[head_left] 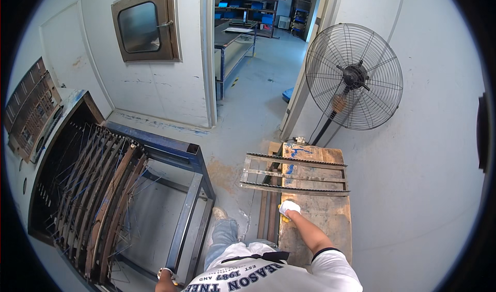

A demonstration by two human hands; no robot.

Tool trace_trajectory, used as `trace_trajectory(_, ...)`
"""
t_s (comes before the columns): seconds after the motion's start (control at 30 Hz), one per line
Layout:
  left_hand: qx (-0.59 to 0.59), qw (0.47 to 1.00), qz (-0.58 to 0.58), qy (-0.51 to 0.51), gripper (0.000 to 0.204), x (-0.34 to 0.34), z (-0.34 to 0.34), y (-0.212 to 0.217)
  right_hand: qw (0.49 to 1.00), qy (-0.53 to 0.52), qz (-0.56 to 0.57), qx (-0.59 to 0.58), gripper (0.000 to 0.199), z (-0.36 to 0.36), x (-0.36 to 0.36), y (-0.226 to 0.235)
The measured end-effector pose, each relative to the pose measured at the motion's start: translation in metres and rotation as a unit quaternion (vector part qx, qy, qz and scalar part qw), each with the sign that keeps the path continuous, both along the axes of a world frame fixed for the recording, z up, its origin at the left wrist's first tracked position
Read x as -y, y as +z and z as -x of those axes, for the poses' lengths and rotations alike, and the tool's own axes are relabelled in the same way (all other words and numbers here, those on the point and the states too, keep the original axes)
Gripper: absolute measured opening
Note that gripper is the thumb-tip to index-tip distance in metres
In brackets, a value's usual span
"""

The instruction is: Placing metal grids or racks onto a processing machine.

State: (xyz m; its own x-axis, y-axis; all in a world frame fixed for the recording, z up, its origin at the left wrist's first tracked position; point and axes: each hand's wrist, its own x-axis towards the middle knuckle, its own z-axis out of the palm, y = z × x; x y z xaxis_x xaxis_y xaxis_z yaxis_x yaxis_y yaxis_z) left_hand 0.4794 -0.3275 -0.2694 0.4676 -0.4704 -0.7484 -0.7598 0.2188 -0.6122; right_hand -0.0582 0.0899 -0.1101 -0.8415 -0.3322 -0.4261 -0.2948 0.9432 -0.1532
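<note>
My right hand (pixel 288 208), in a white glove with a yellow patch, rests with curled fingers on the left edge of a worn wooden bench (pixel 323 214). Just beyond it a grey metal frame with toothed rails (pixel 294 174) lies across the bench. My left hand (pixel 165 275) is low at the picture's bottom edge, against the near corner of a blue steel frame (pixel 186 209). Only part of that hand shows, so its grip is unclear.
A rack of several curved rusty metal frames (pixel 98 199) leans in a dark cabinet on the left. A large pedestal fan (pixel 354 76) stands by the right wall. A steel hatch with a window (pixel 146 26) is in the wall. A doorway (pixel 253 39) opens to tables and blue bins.
</note>
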Motion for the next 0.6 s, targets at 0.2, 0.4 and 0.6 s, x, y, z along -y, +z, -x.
trace_trajectory(0.2,-0.005,1.000,-0.010,-0.016,0.041,-0.003,-0.010,-0.002,1.000,-0.004,0.000,-0.004,0.039,0.001,-0.003,-0.007)
trace_trajectory(0.4,-0.008,0.999,-0.020,-0.027,0.041,0.002,-0.006,-0.007,1.000,-0.007,0.009,0.001,0.040,-0.001,-0.002,-0.002)
trace_trajectory(0.6,-0.117,0.993,-0.016,-0.028,0.044,-0.030,-0.006,0.056,1.000,-0.009,-0.004,-0.003,0.040,0.002,0.000,-0.007)
